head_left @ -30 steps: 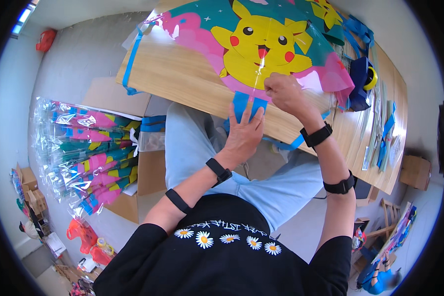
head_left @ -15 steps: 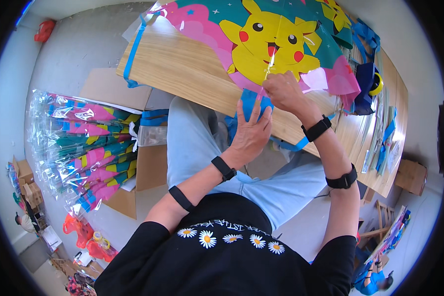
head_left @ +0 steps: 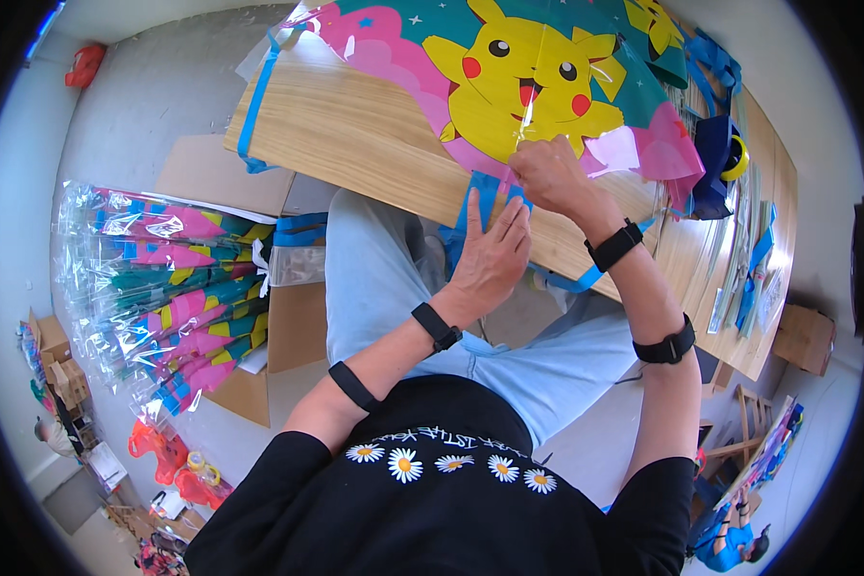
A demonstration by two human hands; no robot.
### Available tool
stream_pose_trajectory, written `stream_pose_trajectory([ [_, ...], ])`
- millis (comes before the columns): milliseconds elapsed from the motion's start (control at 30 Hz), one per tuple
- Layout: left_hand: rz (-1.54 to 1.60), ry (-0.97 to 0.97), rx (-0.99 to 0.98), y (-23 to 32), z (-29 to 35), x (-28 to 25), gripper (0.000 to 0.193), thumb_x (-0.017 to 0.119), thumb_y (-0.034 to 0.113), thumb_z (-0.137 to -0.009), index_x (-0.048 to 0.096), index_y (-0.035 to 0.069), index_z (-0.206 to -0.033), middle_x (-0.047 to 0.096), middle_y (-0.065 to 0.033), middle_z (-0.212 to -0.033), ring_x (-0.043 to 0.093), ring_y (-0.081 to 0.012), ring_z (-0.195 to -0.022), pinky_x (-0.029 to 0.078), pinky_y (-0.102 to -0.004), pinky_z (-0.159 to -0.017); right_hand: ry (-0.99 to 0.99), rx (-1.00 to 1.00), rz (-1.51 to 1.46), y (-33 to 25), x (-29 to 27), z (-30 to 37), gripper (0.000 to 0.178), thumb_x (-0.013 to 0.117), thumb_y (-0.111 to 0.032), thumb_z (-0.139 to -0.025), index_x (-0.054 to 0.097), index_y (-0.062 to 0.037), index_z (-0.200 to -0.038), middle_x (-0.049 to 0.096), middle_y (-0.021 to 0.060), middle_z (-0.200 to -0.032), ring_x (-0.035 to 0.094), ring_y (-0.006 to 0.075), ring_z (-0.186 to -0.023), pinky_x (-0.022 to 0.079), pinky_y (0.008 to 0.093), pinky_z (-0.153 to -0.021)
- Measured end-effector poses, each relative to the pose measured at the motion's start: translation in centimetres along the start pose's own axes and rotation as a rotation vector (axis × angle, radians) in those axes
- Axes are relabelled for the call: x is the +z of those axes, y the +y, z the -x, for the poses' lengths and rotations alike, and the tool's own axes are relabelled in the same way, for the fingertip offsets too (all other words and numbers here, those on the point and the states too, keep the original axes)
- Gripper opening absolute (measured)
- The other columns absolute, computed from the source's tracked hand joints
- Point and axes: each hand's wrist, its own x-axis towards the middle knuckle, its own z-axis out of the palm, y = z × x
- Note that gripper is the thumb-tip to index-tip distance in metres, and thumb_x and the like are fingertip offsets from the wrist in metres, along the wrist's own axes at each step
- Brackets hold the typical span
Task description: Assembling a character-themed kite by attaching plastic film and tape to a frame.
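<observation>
A kite-like plastic sheet in teal and pink, with a large yellow cartoon figure, lies across the wooden table. My right hand is closed in a fist at the sheet's lower edge, and what its fingers grip is hidden. A small pink strip shows beside that fist. Just left of it, my left hand rests with fingers stretched and apart on a blue strip at the table's near edge. Part of the blue strip lies beneath those fingers.
Several folded colourful sheets in clear plastic lie at left over a cardboard box. At the table's right are thin clear rods, a dark blue holder with yellow tape and blue ribbons. Another person is at lower right.
My left fingers have straightened and spread on the blue strip, where before they were bent over it. The right fist has stayed almost in place.
</observation>
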Motion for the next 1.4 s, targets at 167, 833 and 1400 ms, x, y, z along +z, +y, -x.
stream_pose_trajectory([
  [167, 0.016, -0.026, -0.014, -0.1, -0.1, 0.2, 0.037, 0.061, 0.007, -0.077, 0.060, -0.006, -0.111, 0.053, -0.0170, -0.127, 0.044, -0.0292, -0.132, 0.014, -0.0737, -0.109, -0.005, 0.004, 0.016, 0.1, 0.3, -0.1, 0.003, 0.060, -0.007, -0.072, 0.062, -0.0069, -0.070, 0.061, 0.0106, -0.073, 0.061, 0.0332, -0.074, 0.036, 0.0452, -0.060],
  [833, 0.025, -0.120, -0.034, 0.2, -0.3, -0.3, 0.057, 0.075, 0.020, -0.069, 0.057, -0.006, -0.117, 0.047, -0.0160, -0.131, 0.039, -0.0299, -0.133, 0.016, -0.0728, -0.107, -0.058, 0.147, 0.214, -0.8, -0.6, -0.9, 0.010, 0.062, -0.013, -0.070, 0.070, -0.0063, -0.070, 0.067, 0.0141, -0.076, 0.065, 0.0329, -0.072, 0.041, 0.0442, -0.061],
  [1400, 0.011, -0.128, -0.038, 0.2, -0.1, -0.1, 0.060, 0.077, 0.021, -0.067, 0.057, -0.004, -0.118, 0.046, -0.0158, -0.135, 0.038, -0.0314, -0.134, 0.016, -0.0743, -0.106, 0.199, 0.363, -0.273, -0.9, 0.4, 1.3, 0.023, 0.076, -0.022, -0.066, 0.062, -0.0046, -0.073, 0.065, 0.0140, -0.074, 0.064, 0.0350, -0.072, 0.049, 0.0443, -0.062],
])
